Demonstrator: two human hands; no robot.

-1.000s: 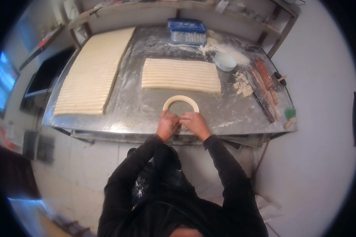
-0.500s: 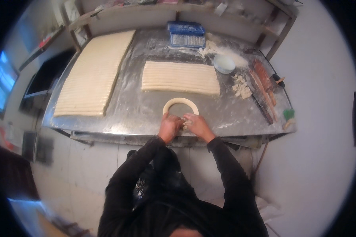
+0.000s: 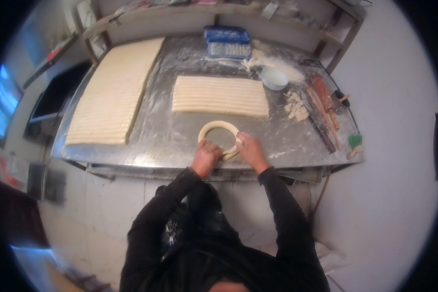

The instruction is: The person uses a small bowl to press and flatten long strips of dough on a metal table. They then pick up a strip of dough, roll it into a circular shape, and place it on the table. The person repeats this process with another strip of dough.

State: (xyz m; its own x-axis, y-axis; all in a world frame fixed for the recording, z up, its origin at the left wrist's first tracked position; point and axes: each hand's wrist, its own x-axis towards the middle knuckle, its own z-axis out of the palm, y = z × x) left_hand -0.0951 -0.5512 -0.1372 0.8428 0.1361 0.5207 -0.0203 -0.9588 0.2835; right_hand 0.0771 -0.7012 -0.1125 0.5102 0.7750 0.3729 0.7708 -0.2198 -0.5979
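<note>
A pale rope of dough bent into a dough ring point(image 3: 218, 124) lies on the metal table near its front edge. My left hand point(image 3: 207, 157) is closed on the ring's lower left, its fingers curled over the dough. At the right side my right hand point(image 3: 250, 151) pinches the same ring between thumb and fingers. The lower part of the ring shows between my hands, where its ends seem to meet; how they join is too small to tell. Beyond the ring lies a block of side-by-side dough strips point(image 3: 220, 96).
A larger sheet of dough strips point(image 3: 114, 92) covers the left of the table point(image 3: 155, 131). Farther back are a blue plastic box point(image 3: 227, 35) and a pale bowl point(image 3: 274, 79). Dough scraps point(image 3: 296, 106), a rolling pin point(image 3: 323, 92) and a green brush point(image 3: 355, 141) lie right.
My right hand has moved from the ring's lower end up to its right side, showing the closed lower part. My left hand stays about where it was.
</note>
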